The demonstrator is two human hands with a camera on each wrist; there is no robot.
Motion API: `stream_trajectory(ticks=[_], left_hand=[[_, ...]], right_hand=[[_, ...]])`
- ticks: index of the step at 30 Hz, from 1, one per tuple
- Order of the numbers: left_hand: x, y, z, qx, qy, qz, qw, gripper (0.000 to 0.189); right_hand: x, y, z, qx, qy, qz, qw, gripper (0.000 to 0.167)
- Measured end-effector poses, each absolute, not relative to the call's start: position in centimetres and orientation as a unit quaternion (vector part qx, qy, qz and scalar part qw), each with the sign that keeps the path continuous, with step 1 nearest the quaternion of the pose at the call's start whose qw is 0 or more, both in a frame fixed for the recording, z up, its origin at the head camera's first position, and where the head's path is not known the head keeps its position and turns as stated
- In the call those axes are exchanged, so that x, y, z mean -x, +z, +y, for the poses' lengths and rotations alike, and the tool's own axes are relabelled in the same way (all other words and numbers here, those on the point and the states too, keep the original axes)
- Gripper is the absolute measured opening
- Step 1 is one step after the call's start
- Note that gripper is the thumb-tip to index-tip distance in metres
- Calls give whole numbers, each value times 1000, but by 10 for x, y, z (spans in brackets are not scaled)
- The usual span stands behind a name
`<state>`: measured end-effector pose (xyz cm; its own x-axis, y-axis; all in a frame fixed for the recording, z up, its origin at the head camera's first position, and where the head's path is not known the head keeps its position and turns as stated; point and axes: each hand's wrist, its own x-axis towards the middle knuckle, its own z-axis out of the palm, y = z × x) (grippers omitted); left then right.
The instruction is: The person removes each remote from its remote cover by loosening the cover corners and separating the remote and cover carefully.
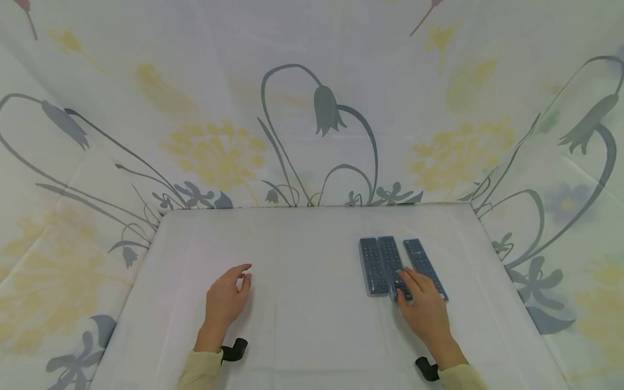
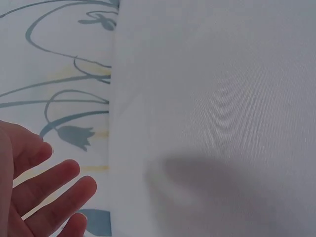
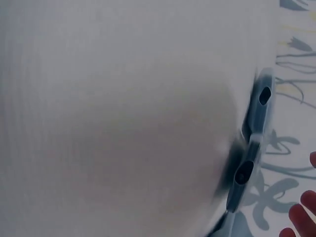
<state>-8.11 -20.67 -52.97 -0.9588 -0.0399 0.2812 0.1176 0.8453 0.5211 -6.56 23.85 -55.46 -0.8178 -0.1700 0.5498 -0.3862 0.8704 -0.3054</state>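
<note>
Three dark remote controls lie on the white table on the right side of the head view. The left remote control (image 1: pixel 373 267) and the middle remote control (image 1: pixel 390 254) lie side by side, and the right remote control (image 1: pixel 422 262) lies slanted, a little apart. My right hand (image 1: pixel 425 307) is over the lower end of the middle one, thumb and fingers spread apart. In the right wrist view its fingertips (image 3: pixel 307 212) show at the edge, with the end of a remote control (image 3: pixel 242 180) to their left. My left hand (image 1: pixel 226 299) hovers with loosely bent fingers, holding nothing.
The white table (image 1: pixel 302 325) is enclosed at the back and sides by flower-patterned cloth (image 1: pixel 302 151). A black wrist mount (image 1: pixel 235 350) sits at the left cuff, another black mount (image 1: pixel 427 369) at the right cuff.
</note>
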Motion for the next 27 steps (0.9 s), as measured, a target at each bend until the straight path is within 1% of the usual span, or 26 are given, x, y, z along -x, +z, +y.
stream_trajectory(ticks=[7, 14, 20, 25, 27], left_hand=[[84, -536, -190, 10, -334, -934, 129, 25], [83, -538, -176, 6, -374, -921, 112, 24], [82, -540, -169, 13, -386, -916, 113, 23], [83, -542, -165, 12, -393, -914, 99, 24], [83, -543, -164, 12, -392, -915, 97, 24]], right_hand=[[64, -565, 226, -189, 234, -920, 251, 51], [69, -568, 218, -185, 293, -915, 209, 57], [74, -567, 209, -108, 304, -936, 143, 58], [81, -564, 198, -25, 290, -953, 82, 66], [84, -563, 193, -10, 266, -962, 65, 70]])
